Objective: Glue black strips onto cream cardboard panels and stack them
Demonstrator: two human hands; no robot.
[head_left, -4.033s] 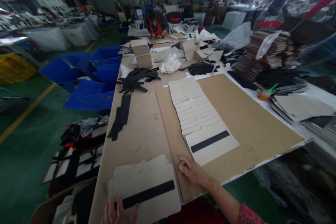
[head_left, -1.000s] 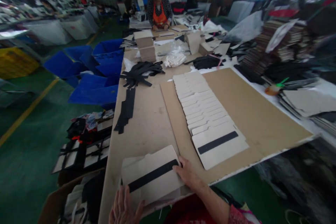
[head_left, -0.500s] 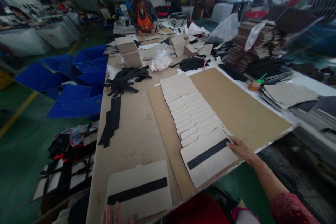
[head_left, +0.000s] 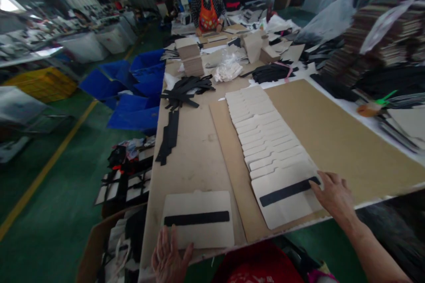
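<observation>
Cluttered tan worktable (head_left: 192, 150). Open left hand (head_left: 169, 256) flat on a pale black-striped card (head_left: 199, 212); open right hand (head_left: 334, 194) presses a second such card (head_left: 282, 203)

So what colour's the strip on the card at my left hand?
Black strip on pale card, head view.

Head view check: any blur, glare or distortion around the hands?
Head view: wide-angle bowing at the edges; brown stacks at far right smeared by motion blur; beige card with black strip at the left hand fairly sharp; right hand slightly soft; ceiling light top left blown out.
</observation>
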